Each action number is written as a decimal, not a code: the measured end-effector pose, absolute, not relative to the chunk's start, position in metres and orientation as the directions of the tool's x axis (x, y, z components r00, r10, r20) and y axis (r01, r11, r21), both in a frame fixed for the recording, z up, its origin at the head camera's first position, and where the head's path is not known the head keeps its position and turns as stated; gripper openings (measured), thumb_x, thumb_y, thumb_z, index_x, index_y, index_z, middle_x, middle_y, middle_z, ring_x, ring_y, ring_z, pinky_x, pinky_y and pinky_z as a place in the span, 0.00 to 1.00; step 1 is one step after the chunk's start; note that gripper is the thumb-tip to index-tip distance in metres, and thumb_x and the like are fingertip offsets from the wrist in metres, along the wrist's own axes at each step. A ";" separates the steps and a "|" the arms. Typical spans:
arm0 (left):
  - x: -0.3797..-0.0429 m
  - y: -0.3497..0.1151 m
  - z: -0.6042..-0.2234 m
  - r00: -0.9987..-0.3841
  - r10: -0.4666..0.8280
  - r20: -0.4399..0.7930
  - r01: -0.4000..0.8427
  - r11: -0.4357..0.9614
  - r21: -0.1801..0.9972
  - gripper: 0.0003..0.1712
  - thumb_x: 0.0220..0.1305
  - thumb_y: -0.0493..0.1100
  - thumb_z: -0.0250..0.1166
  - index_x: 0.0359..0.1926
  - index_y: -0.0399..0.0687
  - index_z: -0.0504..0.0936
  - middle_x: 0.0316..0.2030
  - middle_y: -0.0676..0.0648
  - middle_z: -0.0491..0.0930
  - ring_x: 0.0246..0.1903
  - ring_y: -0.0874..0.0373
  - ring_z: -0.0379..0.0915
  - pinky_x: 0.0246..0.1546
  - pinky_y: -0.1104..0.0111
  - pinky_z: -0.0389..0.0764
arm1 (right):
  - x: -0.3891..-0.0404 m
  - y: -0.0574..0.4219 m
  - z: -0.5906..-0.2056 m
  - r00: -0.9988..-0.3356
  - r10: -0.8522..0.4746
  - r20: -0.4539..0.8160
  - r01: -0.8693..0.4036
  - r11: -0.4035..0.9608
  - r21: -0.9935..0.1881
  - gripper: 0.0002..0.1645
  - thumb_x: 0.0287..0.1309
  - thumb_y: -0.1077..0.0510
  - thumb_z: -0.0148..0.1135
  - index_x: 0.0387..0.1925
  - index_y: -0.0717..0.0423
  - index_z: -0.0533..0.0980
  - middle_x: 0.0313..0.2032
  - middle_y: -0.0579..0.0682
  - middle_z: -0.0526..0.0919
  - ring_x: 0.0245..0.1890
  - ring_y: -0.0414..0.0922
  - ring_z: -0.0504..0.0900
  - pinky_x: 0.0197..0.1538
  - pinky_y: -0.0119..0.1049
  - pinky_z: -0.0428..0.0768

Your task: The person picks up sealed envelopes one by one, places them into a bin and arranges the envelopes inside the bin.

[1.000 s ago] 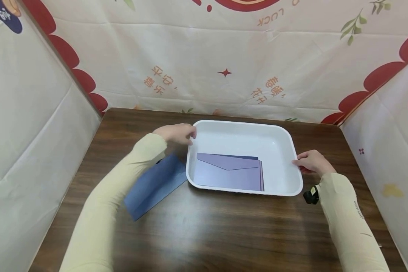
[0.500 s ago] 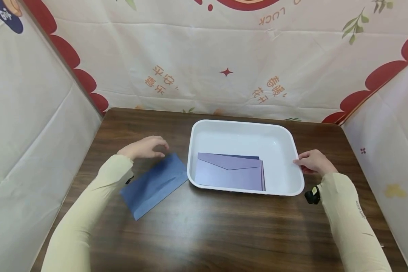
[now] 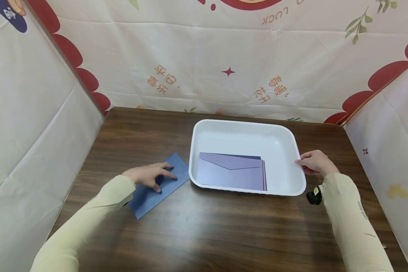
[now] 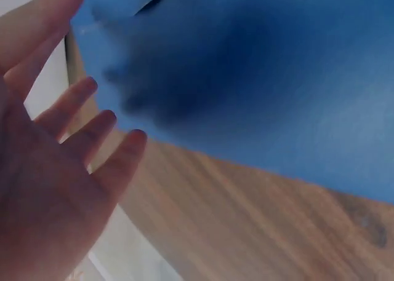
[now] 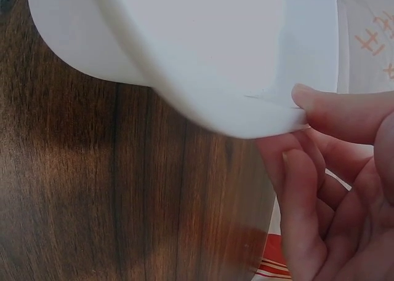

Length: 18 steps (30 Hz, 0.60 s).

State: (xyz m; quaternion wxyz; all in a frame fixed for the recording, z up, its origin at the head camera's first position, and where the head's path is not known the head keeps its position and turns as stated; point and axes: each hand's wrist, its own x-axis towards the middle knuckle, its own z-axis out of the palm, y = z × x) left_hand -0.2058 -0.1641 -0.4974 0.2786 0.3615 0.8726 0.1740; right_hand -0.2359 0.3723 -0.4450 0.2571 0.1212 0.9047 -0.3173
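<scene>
A blue envelope (image 3: 180,168) lies slantwise on the table, its right end beside the white tray (image 3: 241,138). Over it my left hand (image 3: 151,175) is spread, fingers and thumb apart. In the left wrist view, those fingers (image 4: 126,158) are extended near the envelope's edge and cast a shadow on it; contact cannot be made out. At the tray's right side, my right hand (image 3: 316,162) pinches the rim, thumb on top and curled fingers below in the right wrist view. Inside the tray lies a stack of envelopes, a lilac one (image 3: 231,179) uppermost.
The dark wooden table (image 3: 207,230) carries the tray and the blue envelope. Printed cloth (image 3: 204,49) hangs behind the table and along both sides. A darker envelope edge (image 3: 255,156) shows behind the lilac one.
My left hand has left the tray's left rim, moved left and then down over the blue envelope, spreading its fingers. The right hand keeps its pinch on the tray rim.
</scene>
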 end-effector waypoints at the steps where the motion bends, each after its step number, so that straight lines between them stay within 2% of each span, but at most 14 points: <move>1: -0.204 -0.163 -0.498 -0.582 0.712 -0.393 0.511 0.696 0.505 0.37 0.44 0.35 0.71 0.59 0.52 0.71 0.66 0.38 0.52 0.66 0.38 0.40 0.61 0.47 0.52 | -0.236 0.373 -0.445 -0.837 0.056 -0.545 0.385 0.768 -0.513 0.31 0.55 0.53 0.60 0.51 0.76 0.67 0.33 0.58 0.79 0.27 0.45 0.76 0.38 0.41 0.79; 3: -0.200 -0.163 -0.500 -0.580 0.682 -0.446 0.470 0.727 0.501 0.41 0.43 0.33 0.71 0.61 0.54 0.69 0.68 0.40 0.47 0.67 0.39 0.34 0.61 0.46 0.50 | -0.236 0.373 -0.445 -0.834 0.052 -0.549 0.386 0.765 -0.515 0.32 0.55 0.53 0.61 0.52 0.76 0.67 0.33 0.59 0.79 0.27 0.46 0.76 0.38 0.42 0.78; 5: -0.198 -0.163 -0.501 -0.583 0.660 -0.474 0.453 0.748 0.484 0.44 0.41 0.32 0.71 0.62 0.56 0.67 0.69 0.41 0.43 0.68 0.40 0.30 0.60 0.47 0.52 | -0.235 0.374 -0.445 -0.835 0.047 -0.549 0.383 0.766 -0.517 0.32 0.55 0.53 0.61 0.52 0.76 0.67 0.32 0.58 0.79 0.28 0.46 0.76 0.39 0.43 0.78; 9: -0.196 -0.165 -0.503 -0.618 0.633 -0.466 0.473 0.773 0.422 0.50 0.40 0.32 0.72 0.65 0.59 0.61 0.70 0.40 0.40 0.68 0.41 0.31 0.58 0.46 0.56 | -0.236 0.375 -0.445 -0.838 0.043 -0.545 0.375 0.770 -0.517 0.32 0.55 0.51 0.60 0.52 0.75 0.67 0.31 0.56 0.79 0.28 0.47 0.76 0.39 0.42 0.78; 12: -0.199 -0.169 -0.505 -0.674 0.595 -0.438 0.481 0.804 0.351 0.51 0.42 0.37 0.73 0.67 0.58 0.58 0.69 0.39 0.41 0.67 0.40 0.33 0.57 0.44 0.56 | -0.237 0.375 -0.446 -0.840 0.039 -0.541 0.369 0.772 -0.517 0.33 0.55 0.51 0.60 0.52 0.75 0.67 0.31 0.55 0.80 0.27 0.46 0.76 0.38 0.42 0.78; 18: -0.208 -0.174 -0.513 -0.807 0.454 -0.378 0.394 0.891 0.228 0.48 0.49 0.53 0.69 0.68 0.53 0.55 0.67 0.32 0.45 0.64 0.32 0.42 0.51 0.42 0.63 | -0.238 0.375 -0.447 -0.840 0.042 -0.542 0.367 0.778 -0.510 0.32 0.56 0.52 0.60 0.51 0.75 0.68 0.32 0.57 0.80 0.28 0.47 0.77 0.38 0.42 0.78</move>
